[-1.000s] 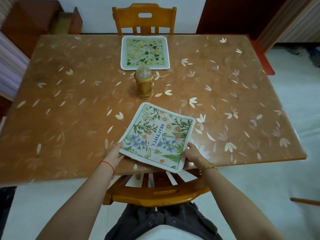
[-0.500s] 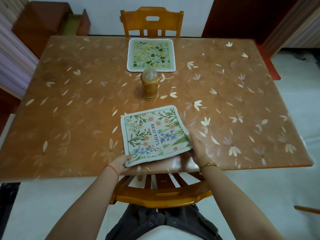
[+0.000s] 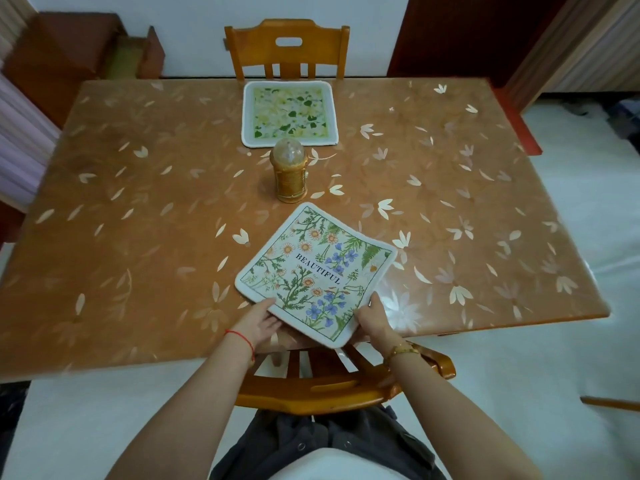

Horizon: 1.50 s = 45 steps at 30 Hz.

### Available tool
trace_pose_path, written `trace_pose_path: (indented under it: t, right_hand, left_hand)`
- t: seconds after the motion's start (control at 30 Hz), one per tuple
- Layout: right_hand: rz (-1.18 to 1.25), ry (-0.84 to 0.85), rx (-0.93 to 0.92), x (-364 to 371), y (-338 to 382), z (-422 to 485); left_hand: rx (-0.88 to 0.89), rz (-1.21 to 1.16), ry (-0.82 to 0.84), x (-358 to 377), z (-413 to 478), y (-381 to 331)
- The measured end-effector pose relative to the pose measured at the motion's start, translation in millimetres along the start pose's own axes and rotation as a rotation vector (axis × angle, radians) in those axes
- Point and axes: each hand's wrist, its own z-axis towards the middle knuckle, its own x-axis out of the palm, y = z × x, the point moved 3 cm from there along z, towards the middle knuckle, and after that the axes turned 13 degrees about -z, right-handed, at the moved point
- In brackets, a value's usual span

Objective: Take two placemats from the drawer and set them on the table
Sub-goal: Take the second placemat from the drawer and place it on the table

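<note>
A square floral placemat (image 3: pixel 317 270) printed with the word BEAUTIFUL lies turned like a diamond on the near side of the orange table (image 3: pixel 138 220); its near corner hangs over the table's edge. My left hand (image 3: pixel 261 322) grips its near-left edge and my right hand (image 3: pixel 374 318) grips its near-right edge. A second placemat (image 3: pixel 290 114) with a green and yellow leaf print lies flat at the far side of the table, square to the far chair. No drawer is in view.
A golden lantern-like jar with a clear domed top (image 3: pixel 290 174) stands between the two placemats. A wooden chair (image 3: pixel 287 50) stands at the far side, another chair (image 3: pixel 332 386) is pushed under the near edge in front of me.
Both hands have kept hold of the floral placemat and turned it on the table; its lettering has swung from nearly upright to slanting, and the mat sits more diagonal now.
</note>
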Motion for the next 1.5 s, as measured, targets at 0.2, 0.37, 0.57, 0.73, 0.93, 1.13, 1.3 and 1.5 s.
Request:
trace_pose_path:
  t: [0.2,0.37,0.57,0.73,0.93,1.13,1.3,1.5]
  right_hand:
    - [-0.246,0.056,-0.164,-33.1,12.6,18.3]
    - [-0.107,-0.183,-0.113,-50.4,29.2,33.5]
    - [-0.240,-0.207,-0.035,-50.7,16.2,35.8]
    - [-0.440,-0.277,-0.147,-52.4,5.7,30.1]
    - [-0.495,-0.244,-0.178,-52.8,2.1,35.6]
    - [-0.547,-0.211,-0.176,-54.6,-1.8,39.9]
    - [-0.585,-0.191,-0.185,-57.7,-6.0,42.2]
    - [-0.642,-0.251,-0.194,-60.7,-3.6,49.8]
  left_hand:
    - [0.135,0.007,-0.130,-35.8,10.5,-28.5]
    - [0.224,0.299,-0.131,-45.7,7.1,-29.2]
    - [0.302,0.523,-0.147,-42.8,7.9,-19.8]
    - [0.329,0.662,-0.160,-42.9,6.8,-18.6]
    - [0.393,0.751,-0.211,-41.0,9.8,-20.2]
    - [0.325,0.783,-0.166,-40.3,13.4,-24.5]
    - [0.384,0.892,-0.207,-41.5,20.6,-25.8]
    - [0.632,1.116,-0.305,-25.1,16.0,-38.2]
